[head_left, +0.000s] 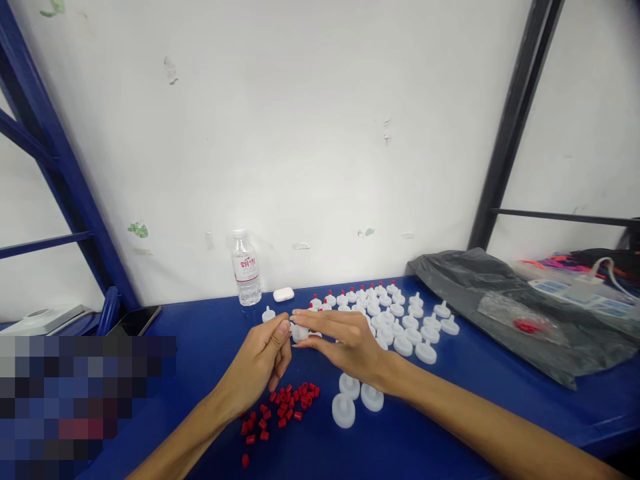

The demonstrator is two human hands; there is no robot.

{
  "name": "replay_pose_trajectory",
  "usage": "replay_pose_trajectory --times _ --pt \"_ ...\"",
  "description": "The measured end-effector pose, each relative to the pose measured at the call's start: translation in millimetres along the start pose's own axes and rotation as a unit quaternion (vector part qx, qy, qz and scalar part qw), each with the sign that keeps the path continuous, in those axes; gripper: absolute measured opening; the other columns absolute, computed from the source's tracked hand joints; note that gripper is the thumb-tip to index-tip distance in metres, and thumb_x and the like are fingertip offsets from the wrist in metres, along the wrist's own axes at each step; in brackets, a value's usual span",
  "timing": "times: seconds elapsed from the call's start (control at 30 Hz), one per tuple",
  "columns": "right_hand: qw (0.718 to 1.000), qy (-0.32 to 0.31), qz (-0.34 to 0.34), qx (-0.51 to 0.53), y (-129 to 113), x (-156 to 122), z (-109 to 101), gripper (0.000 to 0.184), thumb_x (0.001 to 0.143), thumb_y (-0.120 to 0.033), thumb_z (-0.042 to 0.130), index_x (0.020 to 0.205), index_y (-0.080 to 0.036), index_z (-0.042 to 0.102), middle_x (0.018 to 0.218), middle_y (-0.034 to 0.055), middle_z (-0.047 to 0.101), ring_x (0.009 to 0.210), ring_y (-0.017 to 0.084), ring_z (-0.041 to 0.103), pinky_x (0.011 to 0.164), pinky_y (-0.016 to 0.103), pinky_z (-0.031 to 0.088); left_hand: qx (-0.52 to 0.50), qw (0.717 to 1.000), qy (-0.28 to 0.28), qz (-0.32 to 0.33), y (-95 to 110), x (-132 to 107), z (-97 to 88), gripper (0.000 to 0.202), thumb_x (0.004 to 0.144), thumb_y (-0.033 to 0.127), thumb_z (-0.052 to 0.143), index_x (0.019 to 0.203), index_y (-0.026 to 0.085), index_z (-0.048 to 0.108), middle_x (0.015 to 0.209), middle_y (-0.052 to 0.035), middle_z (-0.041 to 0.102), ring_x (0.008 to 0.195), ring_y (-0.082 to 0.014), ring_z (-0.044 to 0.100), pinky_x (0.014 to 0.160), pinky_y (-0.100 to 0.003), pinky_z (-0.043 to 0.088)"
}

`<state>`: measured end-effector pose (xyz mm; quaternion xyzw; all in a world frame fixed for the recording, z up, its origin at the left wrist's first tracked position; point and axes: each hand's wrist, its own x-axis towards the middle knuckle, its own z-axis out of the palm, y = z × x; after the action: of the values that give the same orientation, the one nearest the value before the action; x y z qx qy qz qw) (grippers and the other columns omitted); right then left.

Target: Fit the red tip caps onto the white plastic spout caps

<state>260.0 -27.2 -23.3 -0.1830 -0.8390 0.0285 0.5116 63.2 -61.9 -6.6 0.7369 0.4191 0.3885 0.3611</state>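
My left hand [263, 363] and my right hand [340, 343] meet over the blue table [200, 333], both pinching a small white plastic cap [300, 332] between thumb and fingertips. Below the hands lies a scatter of small red plugs [283, 410]. Three loose white caps [356, 399] sit under my right wrist. Behind the hands, several white caps [395, 317] stand in rows, some with red tips.
A water bottle [245, 268] and a white earbud case [283, 294] stand by the wall. A phone [134, 321] lies at the left. A grey plastic bag [505, 300] with a clear pouch of red parts covers the right side, beside power strips [575, 293].
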Motion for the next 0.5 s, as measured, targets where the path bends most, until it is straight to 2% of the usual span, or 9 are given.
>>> replay_pose_trajectory --times 0.07,0.13,0.27,0.33,0.43,0.5 --pt "1.0 0.002 0.004 0.005 0 -2 2 0.036 0.091 -0.029 0.069 0.126 -0.028 0.066 0.125 0.0003 0.07 0.104 0.017 0.072 0.093 0.029 0.059 0.014 1.0 0.006 0.005 0 0 -0.1 0.049 0.101 0.057 0.032 0.073 0.02 0.048 0.049 0.0069 0.05 0.035 -0.0086 0.046 0.041 -0.02 0.036" --pt "0.999 0.002 0.034 0.022 -1 -3 4 0.037 0.089 -0.03 0.072 0.125 -0.029 0.067 0.122 -0.0006 0.071 0.097 0.016 0.074 0.089 0.029 0.06 0.034 0.999 0.014 0.01 -1 1 0.0 0.05 0.101 0.056 0.032 0.069 0.021 0.046 0.046 0.0072 0.048 0.035 -0.0092 0.046 0.044 -0.021 0.037" --pt "0.98 -0.002 0.17 0.099 -4 2 7 0.035 0.079 -0.038 0.08 0.112 -0.029 0.075 0.103 -0.0011 0.078 0.08 0.018 0.076 0.079 0.031 0.063 0.076 0.997 0.028 0.014 -5 1 -0.1 0.05 0.102 0.055 0.029 0.067 0.022 0.045 0.045 0.0069 0.048 0.036 -0.0112 0.047 0.047 -0.023 0.039" --pt "0.965 0.0 0.213 0.152 -6 7 7 0.035 0.073 -0.041 0.083 0.105 -0.026 0.078 0.094 0.0001 0.079 0.075 0.02 0.076 0.076 0.032 0.064 0.115 0.993 0.031 0.022 -5 2 -1.4 0.051 0.102 0.053 0.027 0.067 0.022 0.045 0.044 0.0063 0.049 0.039 -0.0128 0.049 0.051 -0.025 0.039" --pt "0.96 -0.017 0.216 0.179 -6 15 2 0.037 0.072 -0.04 0.083 0.104 -0.023 0.078 0.088 0.001 0.079 0.076 0.02 0.075 0.076 0.031 0.062 0.169 0.984 0.031 0.035 -4 4 -5.0 0.05 0.104 0.049 0.024 0.068 0.023 0.045 0.045 0.0058 0.052 0.044 -0.0147 0.052 0.055 -0.026 0.038" --pt "0.971 -0.054 0.187 0.14 -4 19 -2 0.035 0.078 -0.036 0.08 0.11 -0.023 0.075 0.092 0.0013 0.078 0.079 0.018 0.073 0.079 0.03 0.06 0.211 0.976 0.03 0.04 -4 8 -7.7 0.047 0.104 0.047 0.024 0.07 0.023 0.046 0.048 0.0057 0.053 0.047 -0.0155 0.053 0.057 -0.026 0.037"
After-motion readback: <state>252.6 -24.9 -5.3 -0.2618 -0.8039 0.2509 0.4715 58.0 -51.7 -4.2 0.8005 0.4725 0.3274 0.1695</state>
